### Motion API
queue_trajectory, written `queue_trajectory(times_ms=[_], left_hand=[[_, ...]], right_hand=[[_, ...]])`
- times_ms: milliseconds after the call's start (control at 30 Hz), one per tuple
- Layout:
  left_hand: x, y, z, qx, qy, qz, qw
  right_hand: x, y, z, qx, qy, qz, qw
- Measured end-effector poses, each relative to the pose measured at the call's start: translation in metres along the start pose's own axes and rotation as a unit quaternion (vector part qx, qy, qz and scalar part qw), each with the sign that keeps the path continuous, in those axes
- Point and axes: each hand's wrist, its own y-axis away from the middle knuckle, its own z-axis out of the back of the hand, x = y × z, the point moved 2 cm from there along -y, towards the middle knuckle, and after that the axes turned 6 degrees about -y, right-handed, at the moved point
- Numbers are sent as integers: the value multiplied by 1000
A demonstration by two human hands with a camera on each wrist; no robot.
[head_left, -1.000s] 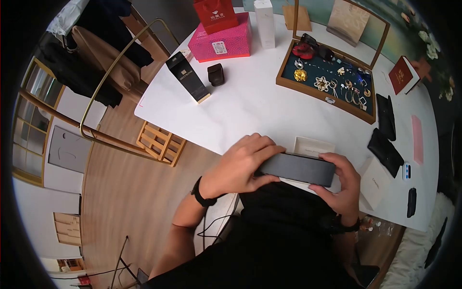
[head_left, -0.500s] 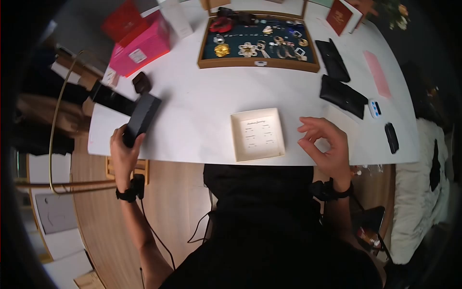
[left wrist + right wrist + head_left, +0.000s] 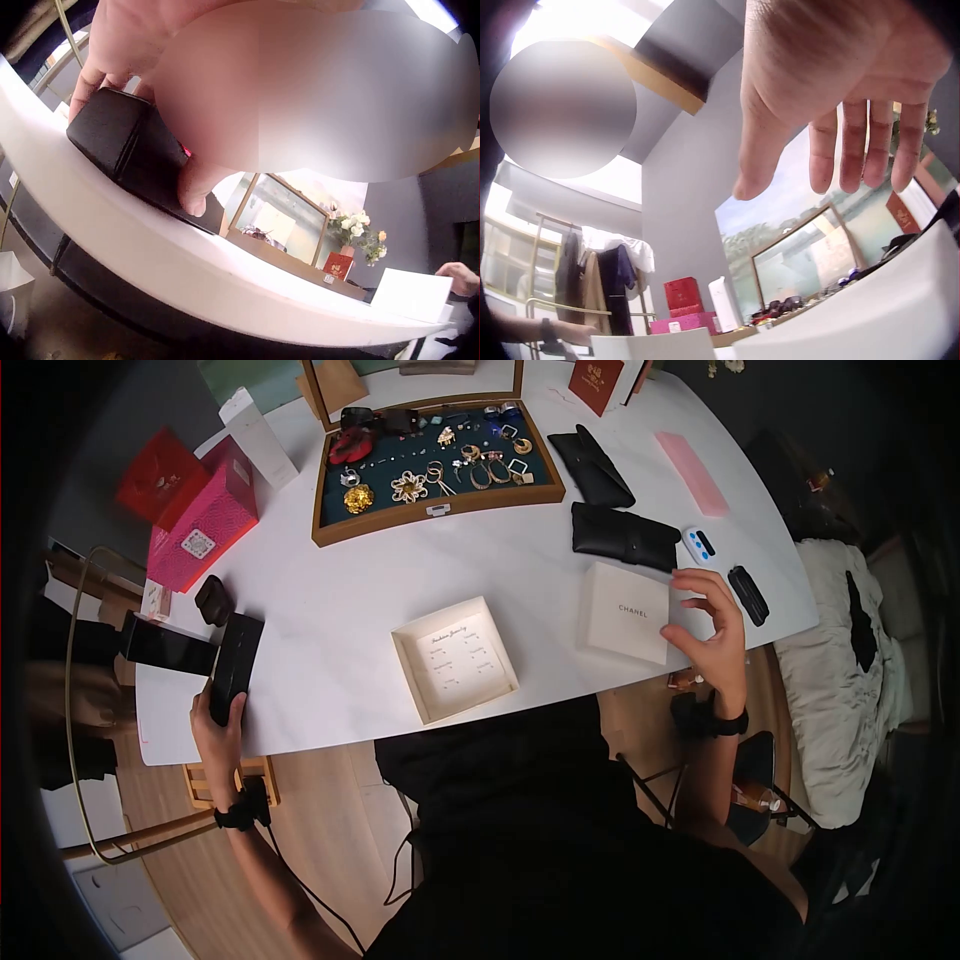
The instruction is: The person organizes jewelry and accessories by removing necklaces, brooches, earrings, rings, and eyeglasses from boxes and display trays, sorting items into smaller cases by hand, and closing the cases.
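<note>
At the table's left edge my left hand (image 3: 215, 738) holds a long black case (image 3: 238, 660), thumb on one side and fingers on the other. In the left wrist view the black case (image 3: 112, 135) lies against the white tabletop, part of it hidden by the hand. My right hand (image 3: 718, 645) hovers at the right edge of a white lid marked CHANEL (image 3: 625, 612), fingers spread and slightly bent, holding nothing. Between the hands sits an open shallow white box (image 3: 472, 697) with a printed bottom.
A glass-lidded wooden jewelry case (image 3: 385, 523) stands open at the back. Two black pouches (image 3: 625, 538), a pink strip (image 3: 692, 472) and a small white device (image 3: 698, 545) lie right. Beside the left hand are a black box (image 3: 165, 643), a dark small case (image 3: 213, 600) and a pink box (image 3: 200, 520).
The left hand carried the black case away from the white box to the table's left edge. The right hand released it and moved right, over to the white lid.
</note>
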Motion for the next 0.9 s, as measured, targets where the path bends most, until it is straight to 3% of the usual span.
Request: queue_trajectory(times_ms=[33,100,133,200,267,333,467,533,600,667,700,800,833,900], left_hand=[[-4,2,0,-2,0,1,1000],[-29,14,4,-151,-91,-33,984],[-42,20,6,-151,-95,-25,984],[-75,39,16,-196,38,-45,979],[-123,62,11,-145,212,-32,966],[-168,83,4,-81,296,-58,950],[-221,99,-31,13,453,-28,891],[-233,104,-43,99,548,-34,830],[-244,110,-53,104,626,-12,773],[-244,109,-53,129,645,-11,753],[-239,109,-60,145,665,-19,733],[-237,112,-66,163,695,-25,699],[-238,113,-66,169,707,-22,686],[-243,115,-65,156,693,-17,704]], right_hand=[[-3,2,3,3,4,-26,1000],[-15,9,2,18,4,-45,999],[-20,12,0,35,4,-66,997],[-23,18,-11,65,-45,-100,992],[-31,19,-27,98,-95,-135,981],[-40,16,-32,95,-110,-67,987],[-43,9,-25,156,-5,-59,986],[-42,6,-26,120,-76,-83,986],[-39,7,-34,84,-149,-107,980],[-28,8,-54,36,-360,-130,923],[-31,9,-67,60,-312,-110,942],[-2,-12,-110,188,-284,-33,939],[6,-16,-119,190,-286,-31,939],[19,-21,-134,230,-257,18,938]])
